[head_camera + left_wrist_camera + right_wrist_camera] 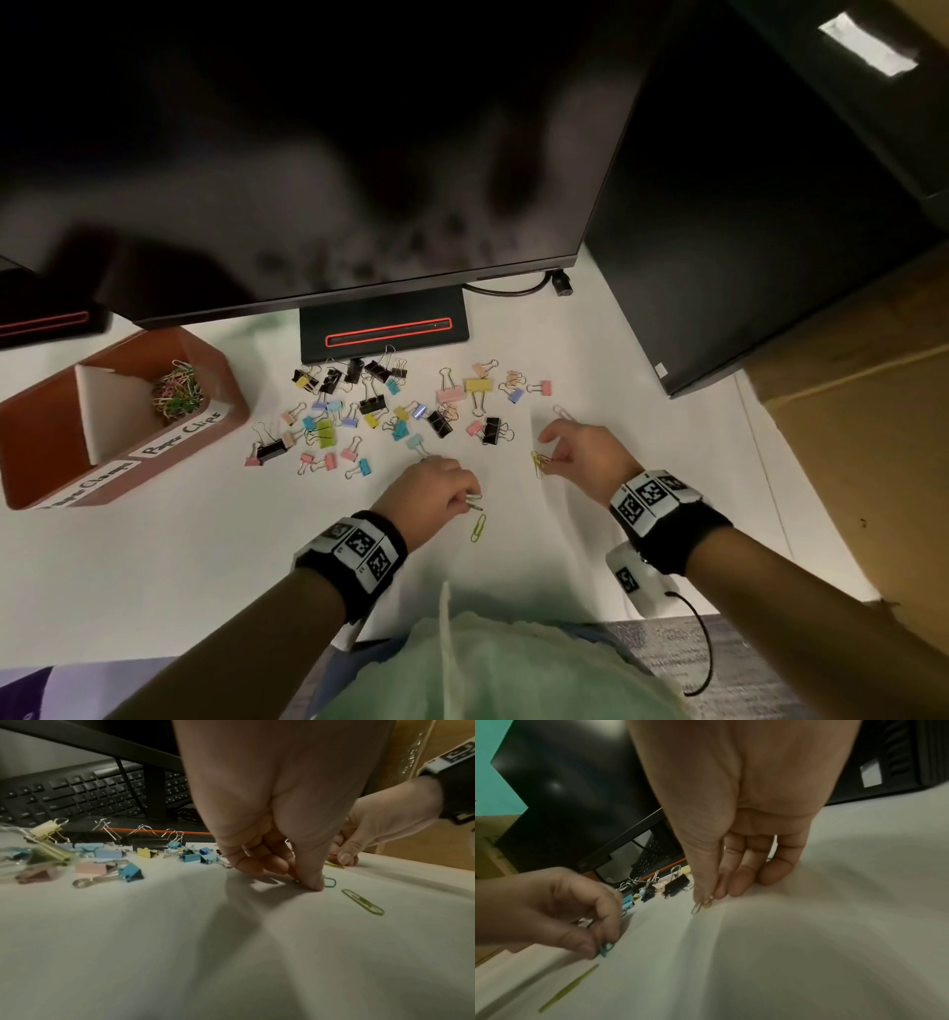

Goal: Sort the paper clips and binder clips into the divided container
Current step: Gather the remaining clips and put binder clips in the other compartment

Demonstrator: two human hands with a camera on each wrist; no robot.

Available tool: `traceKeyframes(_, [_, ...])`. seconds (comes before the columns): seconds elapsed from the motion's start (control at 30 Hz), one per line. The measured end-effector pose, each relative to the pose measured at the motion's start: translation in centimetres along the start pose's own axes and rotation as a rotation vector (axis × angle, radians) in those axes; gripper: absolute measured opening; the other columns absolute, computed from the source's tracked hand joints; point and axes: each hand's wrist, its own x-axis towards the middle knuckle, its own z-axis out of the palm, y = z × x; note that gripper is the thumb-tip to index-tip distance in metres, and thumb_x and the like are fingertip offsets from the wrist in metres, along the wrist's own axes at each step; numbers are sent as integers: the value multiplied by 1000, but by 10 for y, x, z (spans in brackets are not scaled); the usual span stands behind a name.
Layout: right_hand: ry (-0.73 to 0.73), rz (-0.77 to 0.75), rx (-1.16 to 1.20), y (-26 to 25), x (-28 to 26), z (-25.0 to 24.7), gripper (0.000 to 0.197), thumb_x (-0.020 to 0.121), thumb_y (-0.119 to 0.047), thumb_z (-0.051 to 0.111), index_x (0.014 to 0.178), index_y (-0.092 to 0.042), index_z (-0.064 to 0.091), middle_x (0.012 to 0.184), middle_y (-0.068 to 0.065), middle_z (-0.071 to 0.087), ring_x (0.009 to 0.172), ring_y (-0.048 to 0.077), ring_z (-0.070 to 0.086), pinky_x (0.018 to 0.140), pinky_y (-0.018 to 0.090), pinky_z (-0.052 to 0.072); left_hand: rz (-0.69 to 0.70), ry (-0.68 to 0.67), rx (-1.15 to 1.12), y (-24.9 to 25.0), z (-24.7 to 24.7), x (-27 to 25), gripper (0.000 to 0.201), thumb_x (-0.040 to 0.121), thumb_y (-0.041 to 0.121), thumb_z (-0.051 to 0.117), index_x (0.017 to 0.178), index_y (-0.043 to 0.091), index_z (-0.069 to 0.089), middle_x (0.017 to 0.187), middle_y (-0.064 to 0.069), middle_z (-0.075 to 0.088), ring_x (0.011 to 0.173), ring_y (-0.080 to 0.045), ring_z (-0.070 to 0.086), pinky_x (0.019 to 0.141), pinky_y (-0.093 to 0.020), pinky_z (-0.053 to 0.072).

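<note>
My left hand [452,491] pinches a green paper clip [329,882] against the white table between thumb and forefinger; the same clip [605,950] shows teal in the right wrist view. My right hand [560,452] pinches yellow paper clips [539,462] by the thumb and forefinger, seen as a small clip [698,907] at the fingertips. A loose yellow-green paper clip [478,528] lies just below my left hand. Many coloured and black binder clips [369,406] are scattered further back. The brown divided container [46,437] stands at the left with paper clips [177,393] in one compartment.
A monitor's black stand base [382,329] sits behind the binder clips, with the screen [308,154] overhanging. A black keyboard [77,795] lies beyond it. A dark computer case [744,205] stands at the right. One pale paper clip [563,412] lies beyond my right hand.
</note>
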Motion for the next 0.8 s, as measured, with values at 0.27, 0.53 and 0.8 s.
traceKeyframes(0.27, [40, -26, -123, -18, 7, 20, 19, 82, -15, 67, 100, -11, 66, 104, 7, 58, 91, 24, 62, 83, 29, 49, -27, 14, 66, 2, 1, 5, 12, 89, 19, 56, 93, 11, 63, 100, -3, 57, 97, -16, 47, 84, -27, 39])
traceKeyframes(0.53, [11, 20, -124, -14, 9, 23, 20, 88, -8, 55, 106, -11, 63, 108, 7, 67, 99, 21, 62, 86, 27, 48, -65, -14, -8, -1, 3, 2, 14, 91, 16, 51, 99, 11, 61, 101, -4, 57, 93, -15, 50, 82, -24, 42])
traceKeyframes(0.8, [7, -114, -190, -5, 7, 11, 12, 85, -4, 57, 89, -6, 68, 91, 7, 56, 82, 22, 58, 107, 32, 37, -132, -18, -315, 14, -3, 1, 7, 81, 13, 67, 86, 15, 62, 79, 9, 56, 71, 0, 53, 68, -9, 43])
